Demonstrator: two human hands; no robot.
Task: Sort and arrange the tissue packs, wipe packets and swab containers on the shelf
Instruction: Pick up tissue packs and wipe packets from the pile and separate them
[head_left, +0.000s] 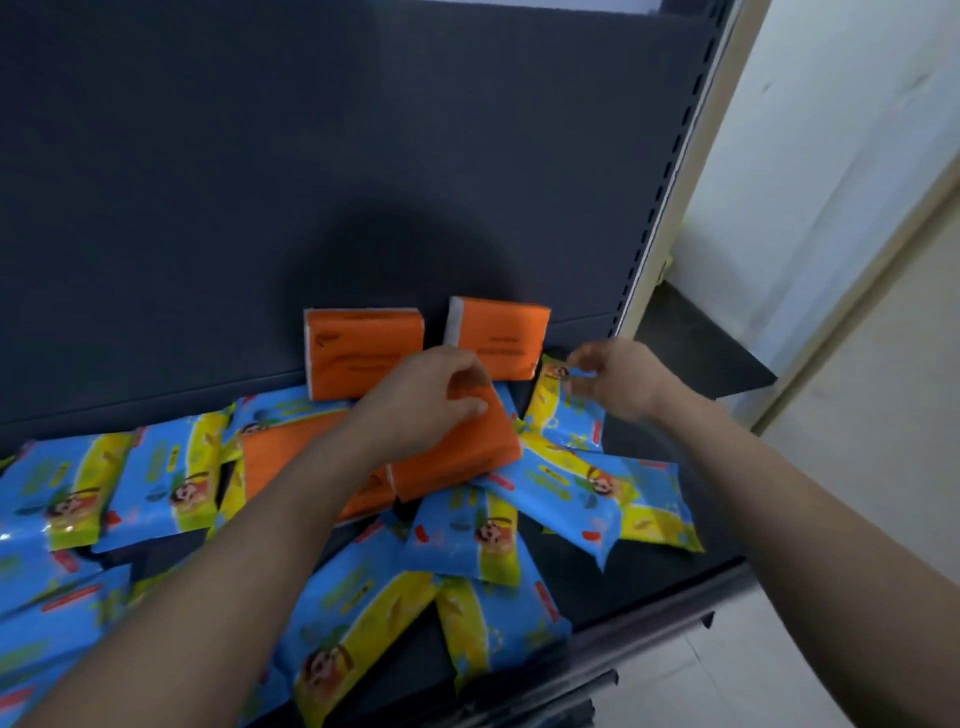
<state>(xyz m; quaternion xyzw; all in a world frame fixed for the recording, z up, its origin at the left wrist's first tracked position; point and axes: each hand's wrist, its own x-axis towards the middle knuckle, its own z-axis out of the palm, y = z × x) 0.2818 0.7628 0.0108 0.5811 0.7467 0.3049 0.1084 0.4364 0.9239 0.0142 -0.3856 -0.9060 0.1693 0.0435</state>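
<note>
Left hand (426, 402) clamps its grip over the orange tissue pack (457, 447) lying atop the scattered blue-and-yellow wipe packets (467, 535) on the shelf (649, 587); right hand (618, 379) pinches one wipe packet's (566, 410) top corner, just below two upright orange packs (363, 348) against the back panel.

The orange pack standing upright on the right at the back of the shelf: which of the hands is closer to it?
Left, narrowly. The left hand sits just below that upright orange pack, gripping a flat orange pack. The right hand is off to its right, pinching a wipe packet.
</note>
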